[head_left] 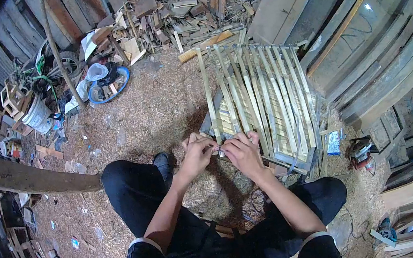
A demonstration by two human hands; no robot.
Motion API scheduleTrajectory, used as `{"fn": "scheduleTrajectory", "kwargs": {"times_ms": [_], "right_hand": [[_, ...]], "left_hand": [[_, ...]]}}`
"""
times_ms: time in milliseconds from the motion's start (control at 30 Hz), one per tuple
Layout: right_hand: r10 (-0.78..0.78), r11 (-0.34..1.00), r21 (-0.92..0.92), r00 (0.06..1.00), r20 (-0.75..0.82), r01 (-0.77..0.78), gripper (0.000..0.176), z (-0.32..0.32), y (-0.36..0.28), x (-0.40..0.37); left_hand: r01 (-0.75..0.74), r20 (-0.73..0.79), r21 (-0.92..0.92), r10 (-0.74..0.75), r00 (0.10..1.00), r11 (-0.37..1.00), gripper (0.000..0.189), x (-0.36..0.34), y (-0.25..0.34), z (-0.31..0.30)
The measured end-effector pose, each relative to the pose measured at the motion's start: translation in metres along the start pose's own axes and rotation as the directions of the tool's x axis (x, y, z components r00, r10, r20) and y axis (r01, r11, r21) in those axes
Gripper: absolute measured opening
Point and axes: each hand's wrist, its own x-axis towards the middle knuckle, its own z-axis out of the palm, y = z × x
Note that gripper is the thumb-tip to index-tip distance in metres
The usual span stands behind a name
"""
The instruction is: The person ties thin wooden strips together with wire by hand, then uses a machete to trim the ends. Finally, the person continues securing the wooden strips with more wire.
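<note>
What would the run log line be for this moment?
left hand: pinching near edge of bamboo slat panel | right hand: same edge, beside it | ground: sawdust

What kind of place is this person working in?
Probably a rough woodworking shed: sawdust lies everywhere, wood offcuts are heaped at the back, and the left hand and right hand grip a slatted panel.

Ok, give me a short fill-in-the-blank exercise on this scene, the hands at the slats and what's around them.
1. The slat panel that the left hand and the right hand hold at its near edge is made of ___.
2. The person's trousers are ___ in colour.
3. The ring lying on the floor at the left is ___ in colour.

Missing words: bamboo; black; blue.
</note>
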Motion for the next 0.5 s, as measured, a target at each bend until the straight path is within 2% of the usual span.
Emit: {"fn": "scheduleTrajectory", "kwargs": {"times_ms": [133,267,333,367,400,433,500], "right_hand": [[0.085,0.993,0.069,0.991,0.102,-0.092,0.010,-0.009,-0.002,-0.001],[0.113,0.993,0.022,0.979,0.168,-0.118,0.012,-0.020,0.002,-0.006],[0.054,0.998,-0.051,0.984,0.172,-0.046,0.009,-0.022,0.007,-0.012],[0.055,0.998,-0.051,0.983,0.174,-0.047,0.009,-0.022,0.008,-0.015],[0.026,0.995,-0.100,0.974,0.224,-0.003,0.008,-0.021,0.008,-0.017],[-0.002,0.988,-0.147,0.962,0.274,0.044,0.008,-0.020,0.009,-0.018],[0.023,0.992,-0.129,0.967,0.255,0.010,0.007,-0.020,0.010,-0.019]], "left_hand": [[-0.014,0.005,-0.019,0.014,1.000,1.000,0.009,-0.003,0.002,-0.006],[0.052,0.004,0.024,-0.052,0.999,0.998,0.012,-0.008,-0.003,-0.014],[0.059,0.000,0.020,-0.059,0.998,0.998,0.012,-0.009,-0.009,-0.013],[0.119,0.015,0.038,-0.120,0.993,0.992,0.014,-0.010,-0.012,-0.012],[0.180,0.029,0.058,-0.182,0.983,0.982,0.017,-0.012,-0.012,-0.012],[0.182,0.029,0.058,-0.184,0.982,0.982,0.017,-0.013,-0.012,-0.011],[0.200,-0.011,0.023,-0.199,0.980,0.980,0.020,-0.014,-0.013,-0.012]]}}
